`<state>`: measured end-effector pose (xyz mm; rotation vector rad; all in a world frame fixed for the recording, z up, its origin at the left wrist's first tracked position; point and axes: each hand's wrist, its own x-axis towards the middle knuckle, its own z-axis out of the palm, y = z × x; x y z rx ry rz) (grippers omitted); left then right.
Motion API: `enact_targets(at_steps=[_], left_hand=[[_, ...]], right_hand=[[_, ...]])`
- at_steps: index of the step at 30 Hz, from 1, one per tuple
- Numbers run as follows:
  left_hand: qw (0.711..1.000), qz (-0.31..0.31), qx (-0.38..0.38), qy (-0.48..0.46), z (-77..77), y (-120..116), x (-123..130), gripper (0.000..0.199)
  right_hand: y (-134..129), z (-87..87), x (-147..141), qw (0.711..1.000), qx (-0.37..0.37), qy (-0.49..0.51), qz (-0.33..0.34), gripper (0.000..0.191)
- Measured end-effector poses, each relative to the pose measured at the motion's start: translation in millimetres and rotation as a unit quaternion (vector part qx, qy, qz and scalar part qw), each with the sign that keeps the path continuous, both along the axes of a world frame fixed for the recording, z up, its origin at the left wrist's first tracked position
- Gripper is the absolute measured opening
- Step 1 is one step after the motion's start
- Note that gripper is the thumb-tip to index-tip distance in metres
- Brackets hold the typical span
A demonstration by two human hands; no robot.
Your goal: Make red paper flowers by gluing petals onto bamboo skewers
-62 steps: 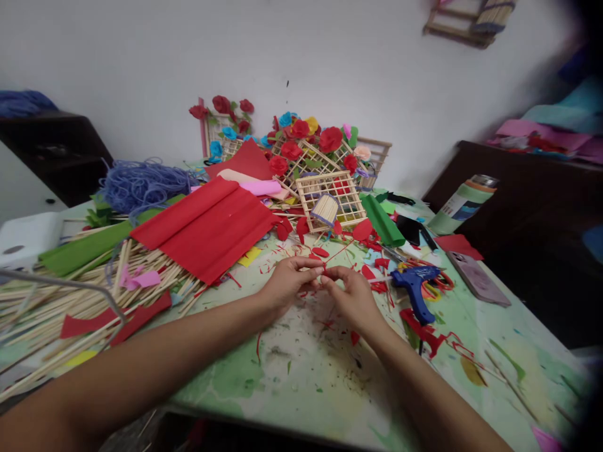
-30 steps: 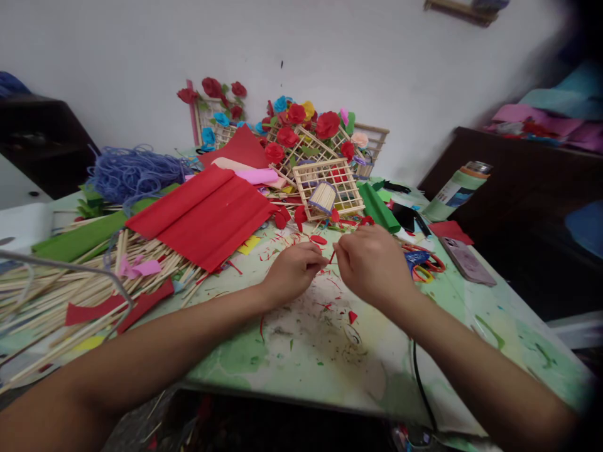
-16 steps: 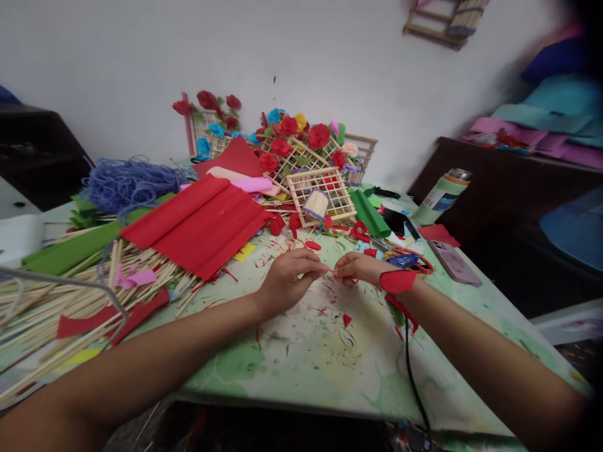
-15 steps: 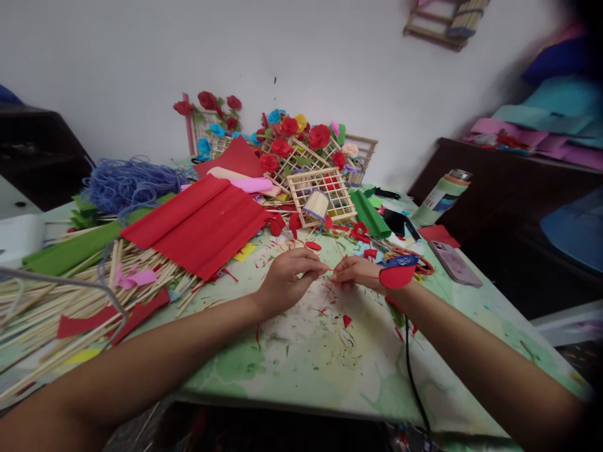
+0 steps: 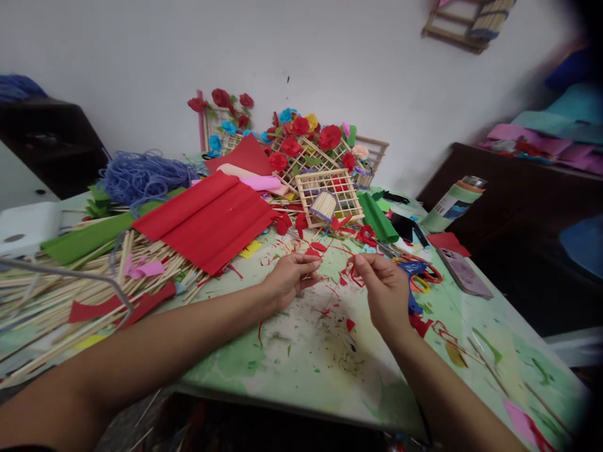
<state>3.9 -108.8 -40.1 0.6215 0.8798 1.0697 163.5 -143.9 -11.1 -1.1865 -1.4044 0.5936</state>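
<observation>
Over the middle of the table, my left hand (image 5: 293, 280) is closed, its thumb and forefinger pinching small red paper (image 5: 313, 252). To its right, my right hand (image 5: 382, 285) pinches a thin red strip (image 5: 340, 249) that stretches leftward between the hands. Where the strip ends near my left fingers is hard to make out. Red scraps lie on the tabletop (image 5: 325, 351) under and between the hands. Just beyond them stands a small stick lattice (image 5: 351, 194) with a fan-shaped stick piece on it.
A large red sheet (image 5: 207, 220), blue cord (image 5: 141, 179) and many thin sticks (image 5: 42, 301) cover the left side. Paper flowers (image 5: 301, 129) stand at the back. Orange-handled scissors (image 5: 431, 273), a phone (image 5: 464, 273) and a bottle (image 5: 455, 204) are at the right.
My right hand has turned upright and moved right, away from my left hand, with the red strip now stretched between. The red piece over my right wrist is gone from there. The view has shifted slightly.
</observation>
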Motion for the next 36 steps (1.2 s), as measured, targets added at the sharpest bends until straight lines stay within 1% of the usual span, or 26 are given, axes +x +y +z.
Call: enact_targets(at_steps=[2, 5, 9, 14, 17, 19, 21, 24, 26, 29, 32, 36], left_hand=[[1.000, 0.001, 0.001, -0.003, 0.4, -1.1, 0.3, 0.007], [1.000, 0.006, 0.010, -0.013, 0.4, -1.1, 0.2, 0.010], [1.000, 0.012, 0.014, -0.022, -0.9, 1.5, -0.5, 0.013], [1.000, 0.013, 0.011, -0.021, -1.0, 2.9, -0.6, 0.012], [1.000, 0.012, 0.009, -0.009, -1.3, 2.2, 0.0, 0.013], [1.000, 0.007, 0.013, -0.001, -2.8, 1.6, 0.3, 0.013], [1.000, 0.002, 0.022, 0.006, -5.3, 1.2, 0.4, 0.012], [0.999, -0.002, 0.032, 0.010, -9.6, 0.8, 0.8, 0.013], [0.999, -0.002, 0.034, 0.006, -11.3, 0.4, 1.4, 0.014], [1.000, -0.006, 0.030, 0.002, -11.0, -0.6, 2.6, 0.014], [0.999, -0.010, 0.036, 0.006, -9.2, -1.1, 2.4, 0.013], [0.999, -0.003, 0.052, 0.012, -9.1, 1.5, -0.3, 0.012]], right_hand=[[-3.2, -8.8, -7.0, 1.000, -0.004, -0.022, 0.006, 0.025], [-1.5, -19.9, -13.0, 0.997, -0.033, -0.073, 0.023, 0.026], [4.0, -27.7, -11.1, 0.989, -0.056, -0.136, 0.016, 0.025], [9.6, -35.5, -6.3, 0.987, -0.082, -0.134, 0.025, 0.023], [12.2, -41.2, -7.2, 0.984, -0.117, -0.118, 0.061, 0.018], [12.3, -43.5, -10.0, 0.981, -0.140, -0.091, 0.094, 0.021], [11.2, -43.4, -14.3, 0.979, -0.148, -0.064, 0.123, 0.022], [8.8, -39.6, -21.2, 0.977, -0.150, -0.027, 0.148, 0.016], [8.8, -36.3, -24.2, 0.978, -0.153, -0.029, 0.142, 0.021], [12.5, -32.1, -25.1, 0.980, -0.145, -0.063, 0.121, 0.031], [17.4, -28.5, -24.2, 0.984, -0.126, -0.063, 0.109, 0.030], [19.2, -26.4, -24.9, 0.990, -0.107, -0.033, 0.091, 0.030]])
